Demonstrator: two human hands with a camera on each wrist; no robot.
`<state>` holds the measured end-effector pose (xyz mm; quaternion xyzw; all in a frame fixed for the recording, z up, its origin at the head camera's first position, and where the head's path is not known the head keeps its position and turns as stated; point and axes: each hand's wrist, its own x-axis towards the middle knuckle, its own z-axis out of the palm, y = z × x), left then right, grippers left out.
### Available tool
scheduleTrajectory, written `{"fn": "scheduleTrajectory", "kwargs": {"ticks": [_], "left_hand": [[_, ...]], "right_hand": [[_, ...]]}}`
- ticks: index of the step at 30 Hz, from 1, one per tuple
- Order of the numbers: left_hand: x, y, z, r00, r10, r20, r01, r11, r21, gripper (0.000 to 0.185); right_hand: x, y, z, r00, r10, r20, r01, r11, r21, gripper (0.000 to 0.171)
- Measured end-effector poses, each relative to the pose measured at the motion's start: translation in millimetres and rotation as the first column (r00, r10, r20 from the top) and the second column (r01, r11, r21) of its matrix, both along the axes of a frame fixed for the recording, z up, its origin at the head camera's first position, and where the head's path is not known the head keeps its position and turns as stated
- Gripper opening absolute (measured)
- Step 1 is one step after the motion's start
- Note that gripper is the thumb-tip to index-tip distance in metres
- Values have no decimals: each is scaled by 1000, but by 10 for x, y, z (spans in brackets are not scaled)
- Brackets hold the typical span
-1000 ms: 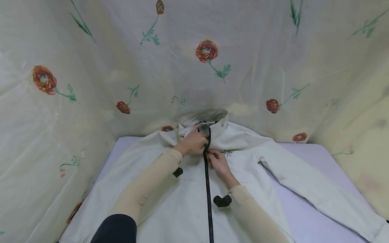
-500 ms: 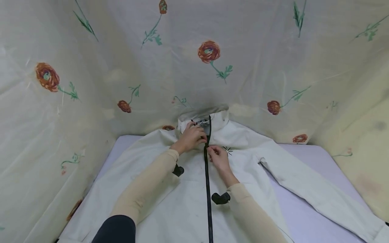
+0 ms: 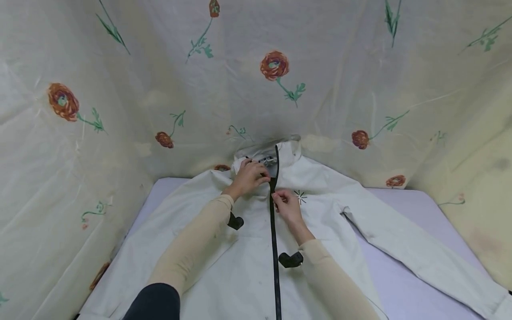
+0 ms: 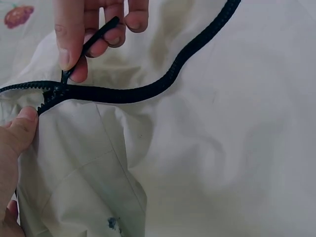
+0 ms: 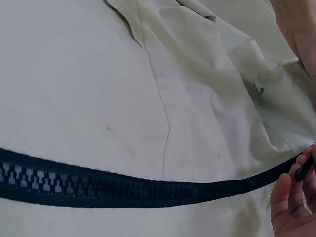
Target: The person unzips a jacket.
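Note:
A white jacket (image 3: 248, 258) lies front up, with a black zipper (image 3: 274, 258) down its middle. Below the collar (image 3: 289, 153) the two zipper edges part; lower down the teeth are joined. My right hand (image 3: 289, 208) pinches the zipper's dark pull tab (image 4: 101, 35) between thumb and fingers, right at the slider (image 4: 60, 88). Just above and to the left, my left hand (image 3: 249, 179) grips the jacket's front edge beside the parted teeth, its thumb (image 4: 25, 123) on the fabric in the left wrist view. Its other fingers are mostly hidden by cloth there.
The jacket covers much of a pale lilac table (image 3: 394, 289). One sleeve (image 3: 424, 258) stretches out to the right. A flower-printed curtain (image 3: 320, 89) hangs behind and at both sides. Black wrist devices (image 3: 291, 260) sit under the forearms.
My right hand has moved slightly up the zipper with the pull tab. My left hand has shifted a little up and left, and the right collar edge now stands straighter.

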<state>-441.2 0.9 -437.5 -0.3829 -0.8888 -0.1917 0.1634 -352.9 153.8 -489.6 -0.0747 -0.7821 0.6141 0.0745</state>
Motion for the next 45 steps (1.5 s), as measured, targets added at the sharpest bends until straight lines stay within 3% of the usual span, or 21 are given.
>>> {"fn": "scheduleTrajectory", "kwargs": {"ticks": [7, 26, 37, 45], "left_hand": [[1, 4, 19, 1000, 9, -3, -9, 1000, 10, 14], [-16, -30, -55, 994, 82, 75, -84, 996, 30, 10], [-29, -33, -46, 995, 82, 52, -85, 995, 46, 11], [-41, -55, -29, 991, 120, 65, -124, 990, 67, 8]], "right_hand": [[7, 13, 0, 1000, 9, -1, -9, 1000, 5, 22], [54, 16, -153, 1000, 24, -1, -24, 999, 23, 21], [57, 8, -144, 1000, 5, -23, -4, 1000, 27, 21], [48, -2, -152, 999, 11, -51, -9, 999, 38, 20]]}}
